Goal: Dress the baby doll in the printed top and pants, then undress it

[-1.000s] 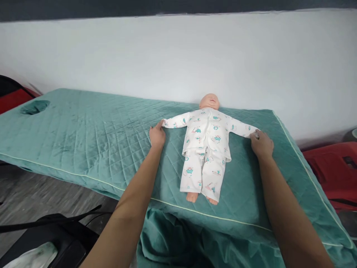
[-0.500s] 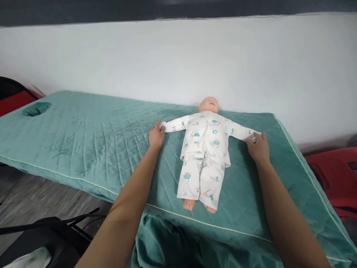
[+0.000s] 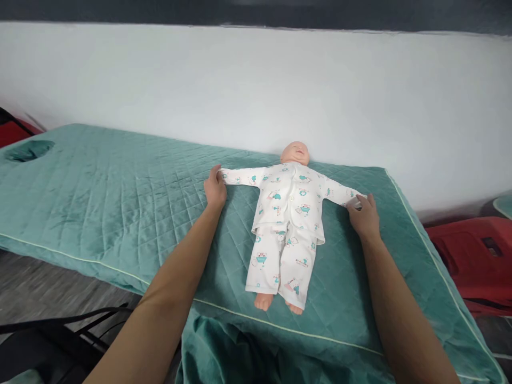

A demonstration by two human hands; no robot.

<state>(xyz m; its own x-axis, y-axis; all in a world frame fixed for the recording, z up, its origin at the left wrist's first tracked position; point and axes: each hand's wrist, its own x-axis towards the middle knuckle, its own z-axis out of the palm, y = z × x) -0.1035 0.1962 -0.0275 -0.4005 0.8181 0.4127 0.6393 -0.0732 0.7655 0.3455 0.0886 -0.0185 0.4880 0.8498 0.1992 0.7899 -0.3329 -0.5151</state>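
Note:
On its back on the green quilted bed cover point(image 3: 120, 202) lies a baby doll point(image 3: 295, 152), its head toward the wall. It wears a white printed pajama shirt point(image 3: 290, 200) and matching pants point(image 3: 262, 261), with both feet showing below the cuffs. My left hand point(image 3: 215, 188) pinches the end of the sleeve on the left side, holding it stretched outward. At the other side my right hand point(image 3: 364, 216) grips the opposite sleeve's cuff. Both sleeves are spread wide, and the doll's hands do not show.
A white wall point(image 3: 200, 85) runs behind the bed. The cover has a face hole point(image 3: 30, 151) at the far left. Beyond the right edge stands a red plastic object point(image 3: 476, 256). A black chair-like item point(image 3: 44, 352) is at the lower left.
The view has shifted slightly, so the doll and bed sit a little further left. My left hand has drawn its sleeve a bit straighter outward; both hands keep their hold.

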